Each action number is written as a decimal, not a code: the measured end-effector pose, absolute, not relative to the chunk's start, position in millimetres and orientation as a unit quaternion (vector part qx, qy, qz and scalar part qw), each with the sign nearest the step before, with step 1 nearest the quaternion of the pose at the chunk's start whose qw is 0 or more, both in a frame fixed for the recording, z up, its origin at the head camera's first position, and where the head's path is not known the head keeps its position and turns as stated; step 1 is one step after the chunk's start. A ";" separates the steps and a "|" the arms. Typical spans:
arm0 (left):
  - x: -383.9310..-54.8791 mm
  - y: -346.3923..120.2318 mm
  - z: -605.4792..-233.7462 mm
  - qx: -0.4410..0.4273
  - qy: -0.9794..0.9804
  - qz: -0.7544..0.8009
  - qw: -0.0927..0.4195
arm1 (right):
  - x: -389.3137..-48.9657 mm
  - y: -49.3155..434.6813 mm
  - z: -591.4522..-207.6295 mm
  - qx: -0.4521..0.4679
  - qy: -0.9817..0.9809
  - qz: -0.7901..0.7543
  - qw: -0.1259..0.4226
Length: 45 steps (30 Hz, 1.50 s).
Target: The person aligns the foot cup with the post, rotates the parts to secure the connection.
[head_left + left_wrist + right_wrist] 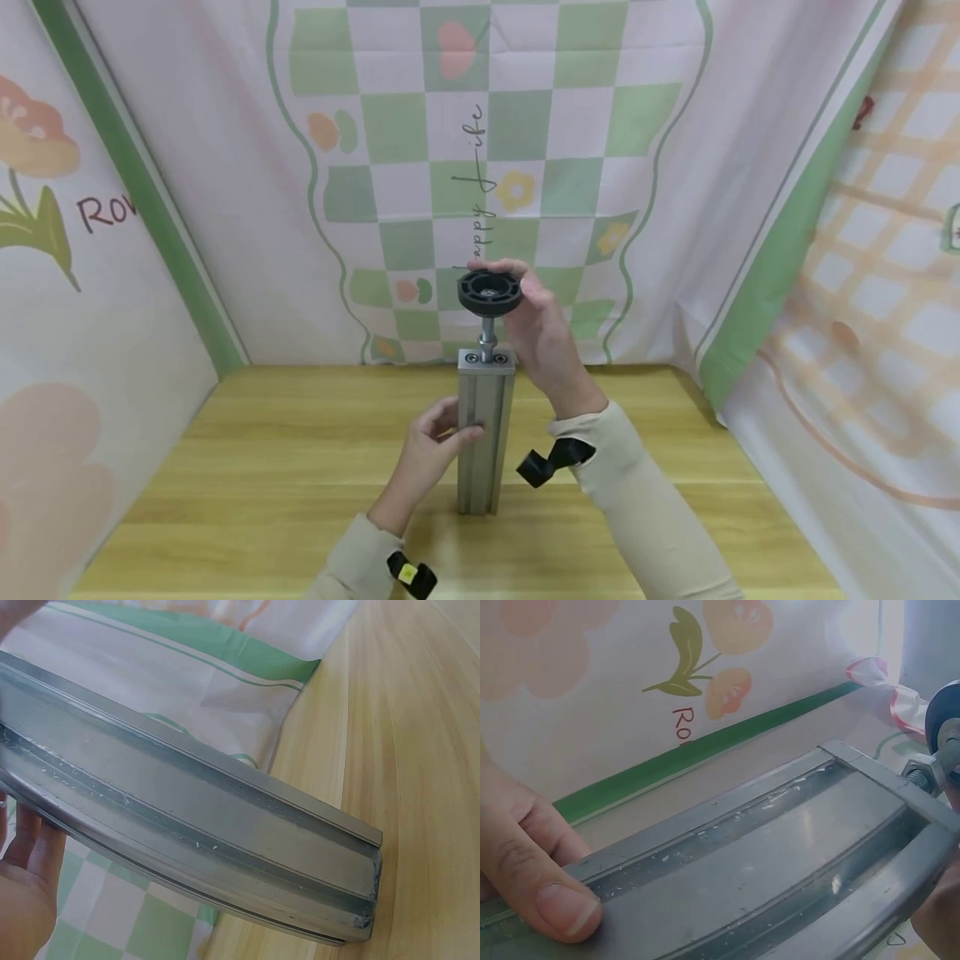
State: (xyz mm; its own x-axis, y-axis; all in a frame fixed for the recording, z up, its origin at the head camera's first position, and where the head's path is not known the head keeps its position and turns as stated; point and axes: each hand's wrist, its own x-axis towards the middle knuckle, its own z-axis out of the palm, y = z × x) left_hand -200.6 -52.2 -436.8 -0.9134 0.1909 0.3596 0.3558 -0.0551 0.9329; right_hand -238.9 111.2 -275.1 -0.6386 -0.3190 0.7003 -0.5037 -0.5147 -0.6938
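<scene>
An aluminium extrusion profile (481, 450) stands upright on the table, with metal shavings in its grooves in the right wrist view. Screwed into the plate (486, 360) on its top end is a leveling foot: a threaded stem with a nut (924, 771) and a round black base (489, 302) facing up. My left hand (431, 450) grips the profile around its middle, thumb across the near face (566, 911). Up at the black base, my right hand (543, 337) curls its fingers round the far and right side of the rim.
The wooden table (300, 467) spreads around the profile's lower end. Behind it hangs a printed curtain (517, 125) with green checks, and further fabric walls (885, 292) close in both sides. Each wrist carries a black strap mount (555, 462).
</scene>
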 end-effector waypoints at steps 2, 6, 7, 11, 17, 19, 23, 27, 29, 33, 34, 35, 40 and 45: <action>-200.2 -52.4 -436.4 -0.200 -0.685 -0.698 0.058 | -238.6 110.7 -275.3 0.417 -0.488 0.765 0.059; -200.1 -52.5 -435.9 -0.203 -0.684 -0.698 0.058 | -237.5 110.3 -275.8 0.412 -0.490 0.765 0.064; -200.3 -52.4 -435.9 -0.203 -0.684 -0.698 0.057 | -237.3 110.3 -275.8 0.411 -0.492 0.765 0.066; -200.7 -52.4 -436.1 -0.201 -0.685 -0.698 0.057 | -237.3 110.7 -276.3 0.407 -0.499 0.760 0.086; -201.2 -52.7 -436.8 -0.203 -0.685 -0.698 0.058 | -235.0 111.9 -279.3 0.396 -0.528 0.736 0.153; -201.6 -52.8 -437.3 -0.204 -0.685 -0.697 0.059 | -233.4 111.9 -279.3 0.387 -0.534 0.732 0.169; -202.3 -52.9 -437.9 -0.205 -0.684 -0.697 0.060 | -230.0 110.2 -276.8 0.378 -0.539 0.728 0.193; -203.2 -52.6 -438.1 -0.205 -0.683 -0.699 0.059 | -227.4 108.0 -273.1 0.382 -0.557 0.700 0.233; -203.3 -52.5 -438.0 -0.205 -0.681 -0.700 0.059 | -227.0 107.6 -272.2 0.382 -0.572 0.680 0.255; -203.1 -52.4 -438.0 -0.204 -0.680 -0.702 0.058 | -226.6 107.7 -272.3 0.395 -0.586 0.669 0.230; -203.0 -52.4 -438.0 -0.203 -0.680 -0.703 0.058 | -227.2 107.7 -272.8 0.402 -0.583 0.673 0.213; -203.0 -52.3 -438.1 -0.202 -0.680 -0.703 0.057 | -227.7 107.7 -272.9 0.409 -0.579 0.678 0.195; -203.0 -52.0 -438.7 -0.197 -0.681 -0.703 0.054 | -232.3 107.8 -272.9 0.438 -0.534 0.711 0.131; -202.8 -52.0 -438.6 -0.196 -0.682 -0.703 0.056 | -236.2 110.0 -274.4 0.448 -0.508 0.729 0.097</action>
State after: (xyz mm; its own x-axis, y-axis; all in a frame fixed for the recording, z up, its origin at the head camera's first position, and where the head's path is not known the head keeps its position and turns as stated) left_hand -202.8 -52.0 -438.6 -0.9172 0.1884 0.3512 0.3454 -0.0637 0.9363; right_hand -236.2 110.0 -274.4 -0.5799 -0.3144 0.7515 -0.5964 -0.4646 -0.6546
